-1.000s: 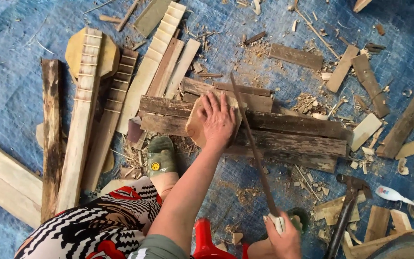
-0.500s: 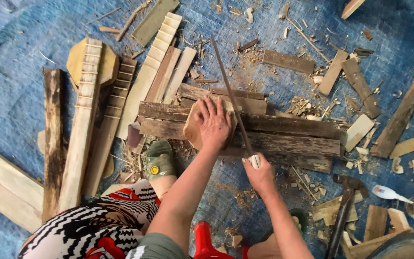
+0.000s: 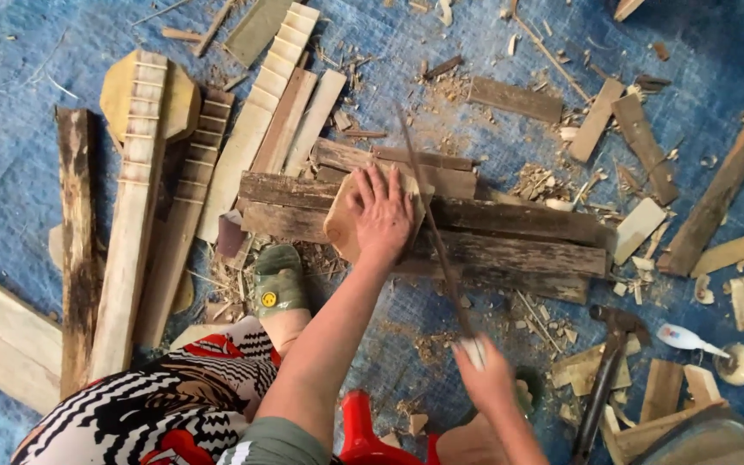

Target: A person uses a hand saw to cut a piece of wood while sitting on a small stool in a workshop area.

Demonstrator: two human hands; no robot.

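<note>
Blue tarp [image 3: 27,189]: left hand [image 3: 382,215] pins pale block [image 3: 344,226], seemingly.

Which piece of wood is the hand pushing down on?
The small pale block under the left hand, resting on the dark weathered planks. It is lighter and shorter than the long boards around it, and the saw blade runs beside it.

Olive short sleeve [image 3: 273,441]; red-black-white patterned trousers [image 3: 165,405]; green clog [image 3: 277,280], yellow badge.

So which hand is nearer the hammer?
Right. The right hand grips the saw handle just left of the hammer; the left hand presses the pale block farther up-left.
</note>
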